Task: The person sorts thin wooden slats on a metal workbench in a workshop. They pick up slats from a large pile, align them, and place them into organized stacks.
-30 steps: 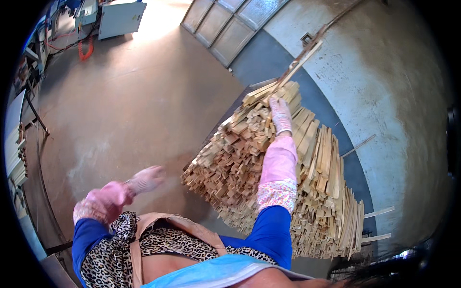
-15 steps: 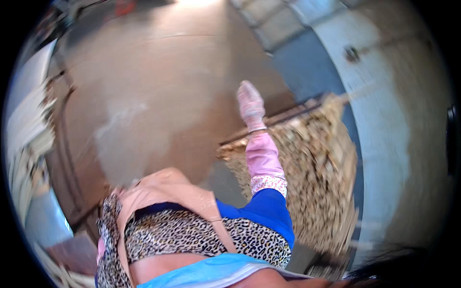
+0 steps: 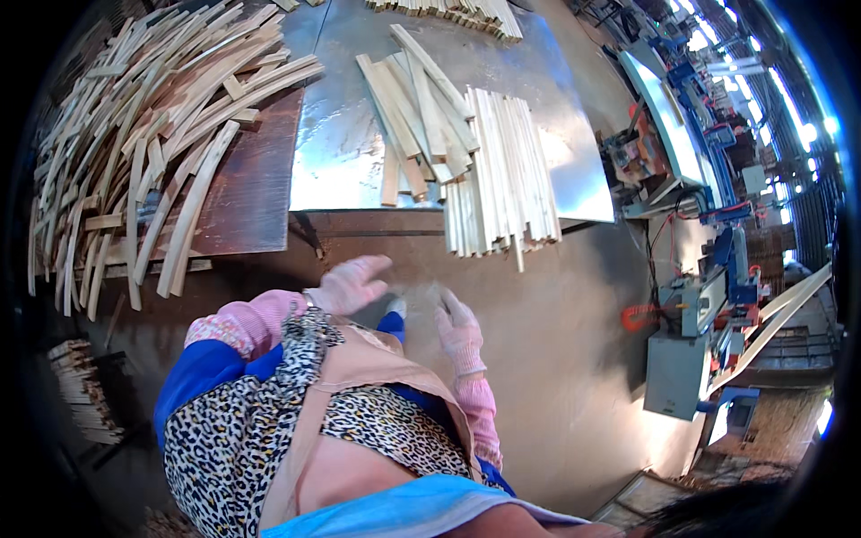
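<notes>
Both of my hands are in pale work gloves with pink sleeve covers, held in front of my body with nothing in them. My left hand (image 3: pixel 350 285) points to the right, its fingers stretched out. Across a gap, my right hand (image 3: pixel 458 330) reaches forward with its fingers extended. Ahead of them, touching neither hand, a row of pale wooden strips (image 3: pixel 507 170) lies side by side on a shiny metal-topped table (image 3: pixel 336 148), its ends jutting past the near edge. Loose wooden boards (image 3: pixel 404 108) lie crisscrossed just left of that row.
A large tangled heap of wooden strips (image 3: pixel 143 134) covers much of a brown tabletop (image 3: pixel 256 184) at left. More strips (image 3: pixel 457 13) lie at the table's far end. Blue-and-grey machines (image 3: pixel 686 350) line the right. A stack of wood (image 3: pixel 85 390) stands low at left.
My view has swung from the floor and a pile of wood to the tables of strips. My right arm has drawn back from its forward reach, and my left hand has come into view.
</notes>
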`<control>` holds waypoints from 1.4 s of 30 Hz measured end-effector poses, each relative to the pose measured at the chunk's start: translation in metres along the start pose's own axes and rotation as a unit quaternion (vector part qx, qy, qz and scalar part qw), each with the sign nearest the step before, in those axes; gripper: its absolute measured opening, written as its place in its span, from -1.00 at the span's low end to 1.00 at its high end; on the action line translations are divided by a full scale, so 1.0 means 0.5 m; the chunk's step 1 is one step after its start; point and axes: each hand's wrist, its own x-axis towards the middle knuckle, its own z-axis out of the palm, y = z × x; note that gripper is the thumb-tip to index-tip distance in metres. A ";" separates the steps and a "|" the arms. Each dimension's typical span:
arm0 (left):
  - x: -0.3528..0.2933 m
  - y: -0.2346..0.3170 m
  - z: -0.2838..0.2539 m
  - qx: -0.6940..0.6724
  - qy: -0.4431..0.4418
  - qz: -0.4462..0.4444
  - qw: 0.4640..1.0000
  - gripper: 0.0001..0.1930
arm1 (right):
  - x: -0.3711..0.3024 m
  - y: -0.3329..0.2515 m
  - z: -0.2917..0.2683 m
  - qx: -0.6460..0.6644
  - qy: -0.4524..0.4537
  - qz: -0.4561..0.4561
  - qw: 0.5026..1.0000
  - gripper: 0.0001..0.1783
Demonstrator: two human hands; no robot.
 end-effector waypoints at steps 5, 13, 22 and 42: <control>0.098 -0.099 0.002 -0.070 0.195 -0.172 0.963 -0.33 | 0.272 0.003 -0.117 0.120 -0.038 -0.029 0.992 -0.46; 0.293 -0.119 -0.007 -0.164 0.237 -0.239 0.927 -0.29 | 0.797 -0.099 -0.122 -0.047 -0.102 -0.025 0.993 -0.17; 0.547 -0.263 -0.108 -0.323 0.302 -0.192 0.876 -0.25 | 1.241 -0.231 0.038 -0.177 -0.034 -0.078 0.980 -0.33; 0.734 -0.314 -0.240 -0.623 0.230 -0.136 0.735 -0.35 | 1.027 -0.220 0.177 0.082 -0.227 0.050 0.969 0.00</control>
